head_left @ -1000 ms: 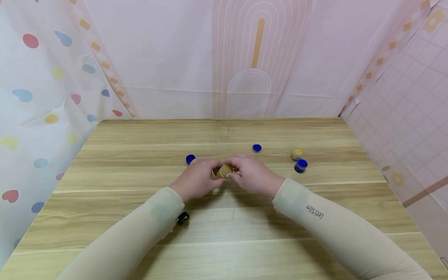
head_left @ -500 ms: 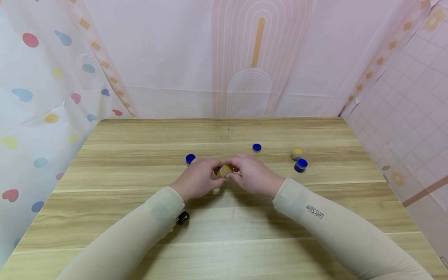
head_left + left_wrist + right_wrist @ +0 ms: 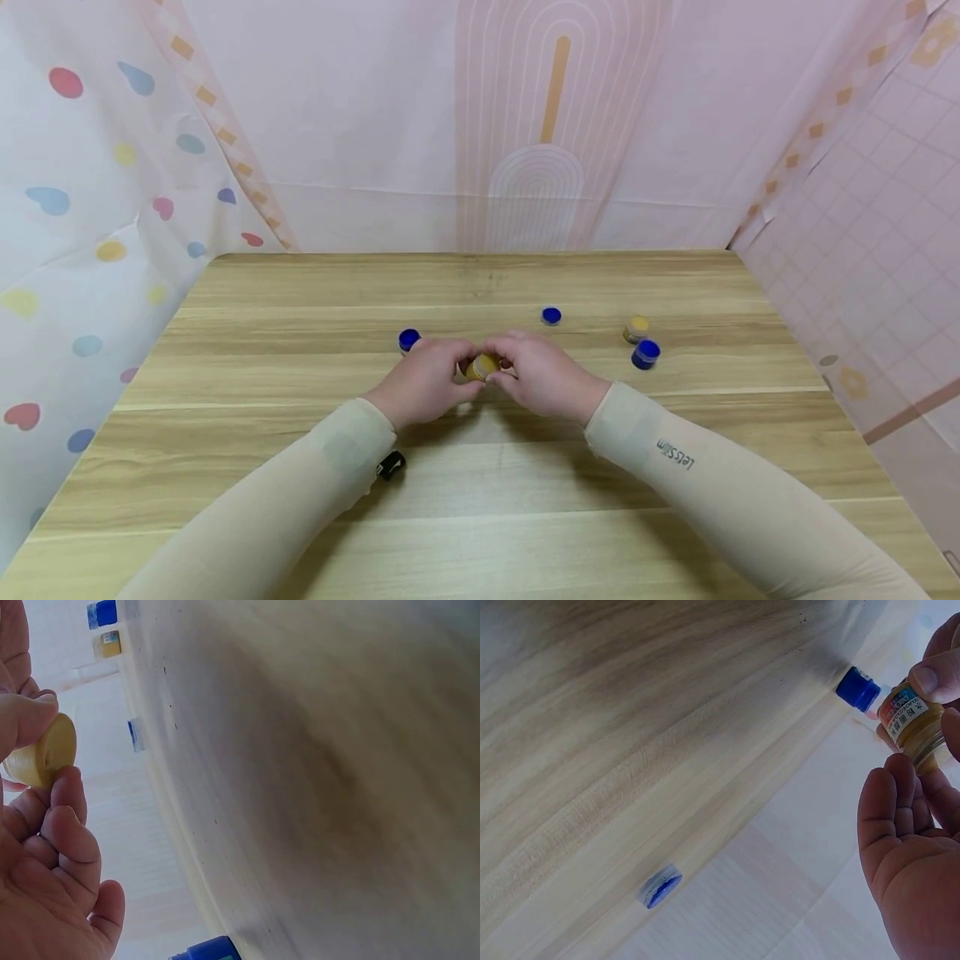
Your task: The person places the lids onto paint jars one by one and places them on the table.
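Between hands | left hand, right hand pinch yellow jar | axis sideways

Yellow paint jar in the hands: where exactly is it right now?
In the head view, the yellow paint jar sits mid-table, pinched between the left hand and right hand, with a blue jar just left.

The right sleeve carried the small dark word "LetsSlim", printed upside down as the head view saw it. The little yellow jar bore a coloured label with a line of dark characters in the right wrist view, too small and blurred to be read. No other writing could be made out.
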`<state>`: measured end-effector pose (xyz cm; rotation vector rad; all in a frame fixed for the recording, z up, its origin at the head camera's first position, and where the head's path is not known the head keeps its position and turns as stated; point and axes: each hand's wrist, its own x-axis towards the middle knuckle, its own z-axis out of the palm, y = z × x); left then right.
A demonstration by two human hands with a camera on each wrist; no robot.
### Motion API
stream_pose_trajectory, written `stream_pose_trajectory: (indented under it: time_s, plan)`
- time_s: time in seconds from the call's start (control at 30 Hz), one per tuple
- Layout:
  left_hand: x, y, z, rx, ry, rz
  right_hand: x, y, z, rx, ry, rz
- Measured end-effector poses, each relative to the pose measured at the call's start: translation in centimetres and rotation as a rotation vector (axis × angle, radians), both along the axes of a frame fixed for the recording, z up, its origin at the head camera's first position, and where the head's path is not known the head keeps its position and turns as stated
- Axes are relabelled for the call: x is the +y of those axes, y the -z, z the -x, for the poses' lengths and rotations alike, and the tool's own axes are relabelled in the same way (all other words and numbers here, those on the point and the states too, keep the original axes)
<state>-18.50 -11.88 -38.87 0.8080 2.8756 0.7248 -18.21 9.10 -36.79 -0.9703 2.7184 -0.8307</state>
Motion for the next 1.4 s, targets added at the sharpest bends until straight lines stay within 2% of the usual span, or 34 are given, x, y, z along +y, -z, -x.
stream_pose_trajectory:
  time_s: [0.33, 0.67, 0.93, 1.4]
  plan:
    - [-0.02, 0.16, 0.02, 0.015, 0.019, -0.003, 0.05, 0.18, -0.05, -0.004, -0.019, -0.004]
    - [0.04, -0.12, 0.04, -0.009, 0.028, 0.000, 0.11, 0.14, -0.05, -0.007, -0.027, -0.010]
    - [-0.02, 0.29, 0.19, -0.007, 0.033, -0.028, 0.11, 0.11, -0.22, -0.006, -0.030, -0.011]
    - [0.13, 0.18, 0.10, -0.007, 0.004, -0.049, 0.18, 0.29, -0.10, -0.009, -0.015, 0.010]
